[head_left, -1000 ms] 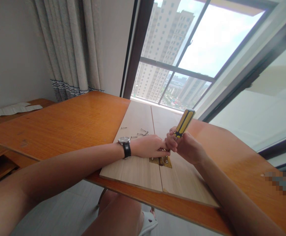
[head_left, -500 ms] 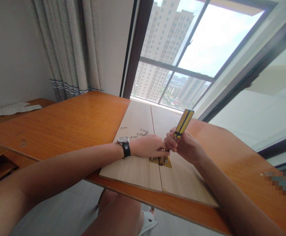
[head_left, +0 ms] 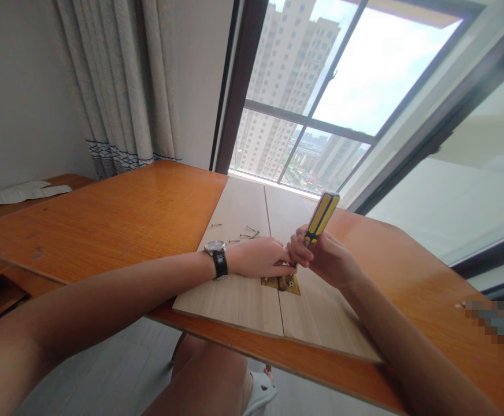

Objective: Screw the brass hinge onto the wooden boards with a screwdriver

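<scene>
A screwdriver [head_left: 322, 215] with a yellow and black handle is gripped by my right hand [head_left: 332, 259]. Its handle leans up and to the right, while my fingers mostly hide the shaft and tip. My left hand [head_left: 257, 256], with a watch on the wrist, rests over a brass hinge [head_left: 294, 284], fingers pinched together where the screwdriver points down. Whatever is between them is hidden. The hinge spans the seam between a left wooden board [head_left: 230, 297] and a right wooden board [head_left: 321, 320]. Several screws [head_left: 248, 235] lie loose on the left board behind my left hand.
Both boards lie on an orange-brown wooden table [head_left: 148, 214], close to its front edge. Behind it stand a window [head_left: 308, 121] and a grey curtain [head_left: 122, 86]. Pale paper strips [head_left: 24, 193] lie on a surface at the far left. My legs are below the table.
The whole view has shifted very slightly to the left. Both hands keep their places at the hinge, and the screwdriver stays at about the same tilt.
</scene>
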